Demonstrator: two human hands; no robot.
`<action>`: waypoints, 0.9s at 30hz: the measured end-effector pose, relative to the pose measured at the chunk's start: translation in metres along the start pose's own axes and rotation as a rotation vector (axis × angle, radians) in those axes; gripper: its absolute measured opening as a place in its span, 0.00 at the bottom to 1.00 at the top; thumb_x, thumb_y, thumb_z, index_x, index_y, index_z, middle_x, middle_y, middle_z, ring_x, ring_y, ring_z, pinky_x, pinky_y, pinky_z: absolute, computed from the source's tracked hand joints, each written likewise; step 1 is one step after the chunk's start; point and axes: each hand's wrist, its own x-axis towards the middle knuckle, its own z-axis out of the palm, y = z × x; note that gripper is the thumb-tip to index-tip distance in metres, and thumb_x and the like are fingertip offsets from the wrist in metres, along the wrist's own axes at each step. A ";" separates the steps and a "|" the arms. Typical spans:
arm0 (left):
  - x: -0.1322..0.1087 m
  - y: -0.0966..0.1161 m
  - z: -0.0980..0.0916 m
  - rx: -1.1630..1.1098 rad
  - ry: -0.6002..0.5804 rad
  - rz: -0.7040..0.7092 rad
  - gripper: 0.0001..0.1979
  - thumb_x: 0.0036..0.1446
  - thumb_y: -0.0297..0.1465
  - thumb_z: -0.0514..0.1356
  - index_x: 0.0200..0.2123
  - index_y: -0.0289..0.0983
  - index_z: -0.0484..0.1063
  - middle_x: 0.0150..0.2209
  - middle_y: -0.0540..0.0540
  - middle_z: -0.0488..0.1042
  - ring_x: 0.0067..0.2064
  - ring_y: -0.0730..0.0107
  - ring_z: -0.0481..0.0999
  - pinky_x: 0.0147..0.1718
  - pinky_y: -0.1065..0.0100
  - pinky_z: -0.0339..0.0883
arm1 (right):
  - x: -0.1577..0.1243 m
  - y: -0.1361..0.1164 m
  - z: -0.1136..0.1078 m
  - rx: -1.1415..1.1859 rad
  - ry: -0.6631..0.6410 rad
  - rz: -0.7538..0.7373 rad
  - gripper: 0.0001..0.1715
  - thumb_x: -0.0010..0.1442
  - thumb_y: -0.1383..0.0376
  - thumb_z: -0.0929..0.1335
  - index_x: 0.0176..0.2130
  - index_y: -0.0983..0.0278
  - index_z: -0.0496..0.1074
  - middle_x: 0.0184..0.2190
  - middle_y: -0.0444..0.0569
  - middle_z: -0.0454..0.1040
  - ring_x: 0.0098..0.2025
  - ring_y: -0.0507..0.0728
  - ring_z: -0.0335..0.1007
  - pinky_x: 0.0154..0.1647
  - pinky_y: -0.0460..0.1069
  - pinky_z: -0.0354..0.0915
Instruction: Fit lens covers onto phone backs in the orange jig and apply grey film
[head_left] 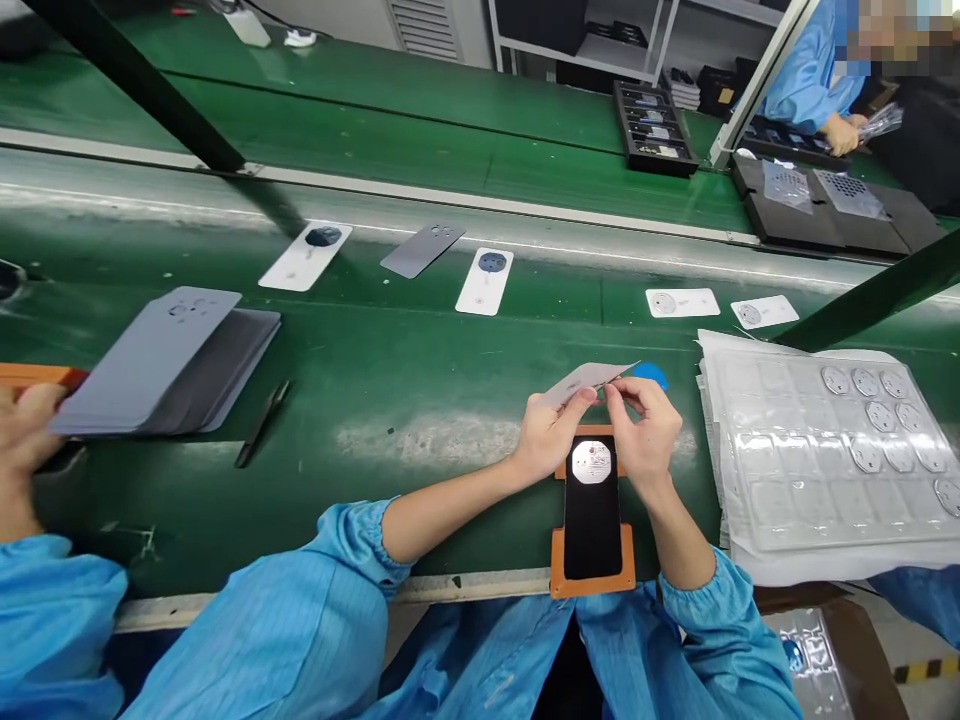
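My left hand (551, 432) pinches a thin pale phone back panel (583, 376), tilted above the bench. My right hand (643, 422) has its thumb and finger closed together at the panel's right edge. A blue round film (649, 375) shows just behind my right fingers; I cannot tell whether they grip it. Below both hands an orange fixture (628, 562) sits at the bench's front edge. In it lies a black phone-shaped plate (592, 530) with a white and silver round piece (591, 462) at its upper end.
Clear trays (810, 490) with several ring-shaped pieces stand at right. On the left are a stack of grey panels (165, 350), a black pen-like tool (262, 424) and another person's hand (30, 425). White panels (484, 282) lie along the belt. A dark post (885, 285) slants at right.
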 end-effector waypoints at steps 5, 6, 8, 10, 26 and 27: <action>-0.004 0.006 0.000 0.131 -0.002 -0.016 0.21 0.63 0.49 0.61 0.45 0.38 0.83 0.43 0.43 0.83 0.52 0.54 0.79 0.56 0.60 0.71 | 0.000 0.000 0.001 -0.004 0.001 0.027 0.10 0.66 0.61 0.65 0.37 0.60 0.75 0.36 0.51 0.78 0.39 0.57 0.77 0.41 0.53 0.77; -0.005 0.008 0.000 0.139 -0.012 -0.012 0.21 0.63 0.48 0.61 0.45 0.38 0.83 0.44 0.43 0.83 0.52 0.54 0.79 0.56 0.60 0.71 | 0.000 0.000 0.001 -0.004 0.004 0.030 0.10 0.66 0.62 0.65 0.37 0.60 0.75 0.36 0.51 0.78 0.39 0.57 0.77 0.41 0.53 0.77; -0.006 0.010 0.002 0.129 -0.033 0.000 0.21 0.63 0.47 0.61 0.48 0.39 0.82 0.48 0.43 0.82 0.53 0.54 0.79 0.57 0.60 0.71 | 0.000 0.001 0.001 -0.010 0.012 0.030 0.10 0.66 0.62 0.65 0.37 0.60 0.75 0.36 0.51 0.78 0.39 0.57 0.76 0.41 0.53 0.77; -0.009 0.011 0.003 0.122 -0.053 0.018 0.21 0.64 0.46 0.61 0.51 0.39 0.80 0.51 0.43 0.81 0.54 0.55 0.79 0.57 0.61 0.71 | 0.001 0.002 0.002 -0.031 0.017 0.020 0.09 0.66 0.63 0.65 0.36 0.60 0.74 0.35 0.50 0.78 0.38 0.57 0.76 0.41 0.53 0.76; 0.027 0.017 -0.029 -0.457 0.127 -0.317 0.20 0.66 0.39 0.63 0.56 0.36 0.71 0.59 0.38 0.75 0.54 0.60 0.80 0.55 0.56 0.75 | 0.045 0.077 -0.048 -0.466 -0.100 0.559 0.08 0.50 0.66 0.67 0.21 0.61 0.67 0.19 0.46 0.71 0.26 0.57 0.67 0.35 0.52 0.63; 0.024 0.021 -0.033 -0.425 0.106 -0.295 0.20 0.65 0.40 0.63 0.56 0.37 0.71 0.60 0.39 0.74 0.55 0.59 0.80 0.55 0.55 0.75 | 0.045 0.077 -0.050 -0.489 -0.098 0.559 0.08 0.50 0.67 0.68 0.21 0.61 0.66 0.19 0.45 0.70 0.26 0.57 0.66 0.36 0.52 0.63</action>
